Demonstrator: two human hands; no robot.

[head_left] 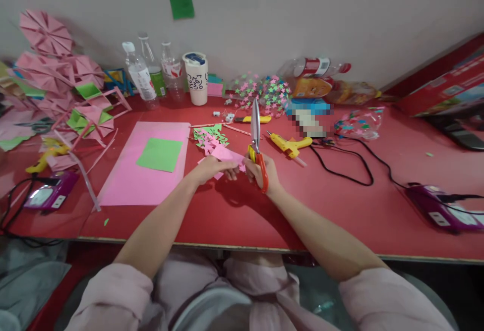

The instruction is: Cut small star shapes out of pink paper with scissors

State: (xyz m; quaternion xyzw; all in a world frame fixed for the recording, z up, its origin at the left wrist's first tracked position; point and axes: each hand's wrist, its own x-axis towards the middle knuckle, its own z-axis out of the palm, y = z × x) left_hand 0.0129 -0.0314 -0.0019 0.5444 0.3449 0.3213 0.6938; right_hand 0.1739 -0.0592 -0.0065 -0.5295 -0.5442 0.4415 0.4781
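Observation:
Between my two hands is a pink paper strip. My left hand pinches its left end, thumb on top. At the strip's right end are the fingers of my right hand, which also holds scissors. Their blades look closed and point up and away from me; the handles are orange and yellow. Just beyond my left hand lies a pile of green and pink paper scraps. To the left, a green paper square rests on a large pink sheet.
A yellow glue gun and a yellow cutter knife lie behind my right hand. Bottles, a white cup and bags of paper stars line the wall. Pink paper models stand left. A purple power strip and black cables lie right.

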